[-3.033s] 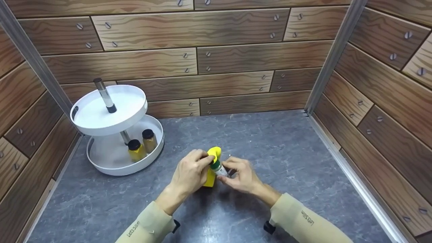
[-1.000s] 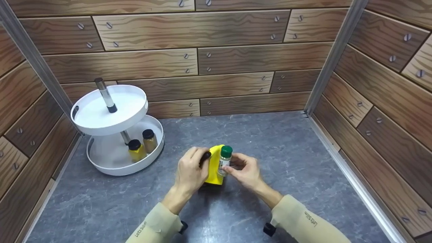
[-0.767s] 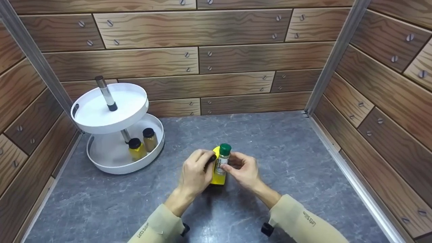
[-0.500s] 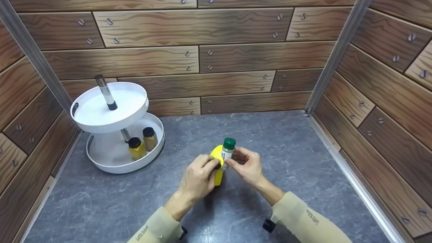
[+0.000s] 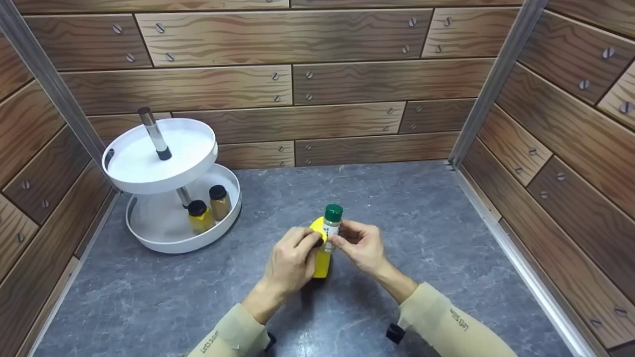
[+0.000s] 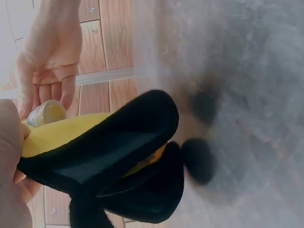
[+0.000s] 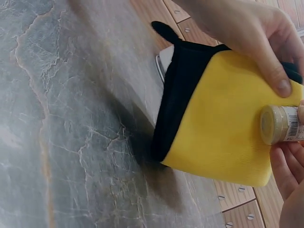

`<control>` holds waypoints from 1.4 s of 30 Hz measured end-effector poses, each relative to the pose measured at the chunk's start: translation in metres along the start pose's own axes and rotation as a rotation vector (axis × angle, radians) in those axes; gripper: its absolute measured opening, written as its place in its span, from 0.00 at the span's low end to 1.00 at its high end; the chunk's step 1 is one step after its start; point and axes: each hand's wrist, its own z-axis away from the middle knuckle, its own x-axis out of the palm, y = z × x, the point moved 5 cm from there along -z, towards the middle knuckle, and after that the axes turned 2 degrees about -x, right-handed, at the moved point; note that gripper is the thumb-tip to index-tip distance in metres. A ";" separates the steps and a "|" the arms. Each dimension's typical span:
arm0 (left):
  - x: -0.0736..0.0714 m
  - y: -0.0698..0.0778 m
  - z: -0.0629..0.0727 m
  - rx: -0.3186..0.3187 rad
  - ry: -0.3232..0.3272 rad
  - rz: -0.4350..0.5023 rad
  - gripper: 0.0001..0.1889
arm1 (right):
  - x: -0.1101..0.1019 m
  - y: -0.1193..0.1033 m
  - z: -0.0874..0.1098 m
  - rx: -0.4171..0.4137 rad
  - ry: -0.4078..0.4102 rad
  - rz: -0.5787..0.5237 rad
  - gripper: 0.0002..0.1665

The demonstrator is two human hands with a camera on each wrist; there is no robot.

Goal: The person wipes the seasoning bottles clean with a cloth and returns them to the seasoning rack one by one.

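My left hand [image 5: 292,258] pinches a folded cloth [image 7: 213,118], yellow on one side and black on the other, with black trim and a loop. In the left wrist view the folds of the cloth [image 6: 123,142] gape, showing the black side. With thumb and fingers my right hand [image 5: 364,243] holds a small clear spice jar [image 5: 332,228] with a green cap and a white label. It stands nearly upright, its side against the yellow face of the cloth. From the right wrist view, the base of the jar [image 7: 273,124] shows; its cap is hidden there.
At the left stands a white two-tier round tray [image 5: 163,181] with a central post. Its lower tier holds a jar of yellow contents [image 5: 200,220] and a jar of brown contents [image 5: 220,204], both black-lidded. Wood-patterned walls [image 5: 347,84] enclose the grey tabletop [image 5: 421,213].
Three seconds ago the cloth lay around the jar's tilted green cap. The cap is now uncovered, the jar is nearly upright, and the cloth lies along its side. Both hands shifted slightly right.
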 end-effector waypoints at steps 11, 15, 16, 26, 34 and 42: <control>-0.006 -0.006 -0.016 -0.009 0.057 -0.042 0.12 | 0.010 0.008 0.011 -0.017 -0.077 -0.037 0.20; -0.006 -0.005 -0.014 0.005 0.039 -0.036 0.12 | 0.010 0.007 0.011 -0.016 -0.077 -0.041 0.21; -0.006 -0.005 -0.013 0.007 0.033 -0.031 0.11 | 0.009 0.007 0.011 -0.014 -0.074 -0.041 0.20; -0.005 0.005 0.006 0.046 -0.031 -0.006 0.09 | -0.006 -0.009 -0.007 -0.012 -0.004 -0.033 0.19; -0.004 0.007 0.014 0.035 -0.034 -0.013 0.08 | -0.007 -0.013 -0.012 -0.035 0.004 -0.015 0.19; -0.006 0.004 0.005 -0.010 -0.007 -0.003 0.08 | -0.003 -0.011 -0.002 -0.066 -0.028 0.017 0.21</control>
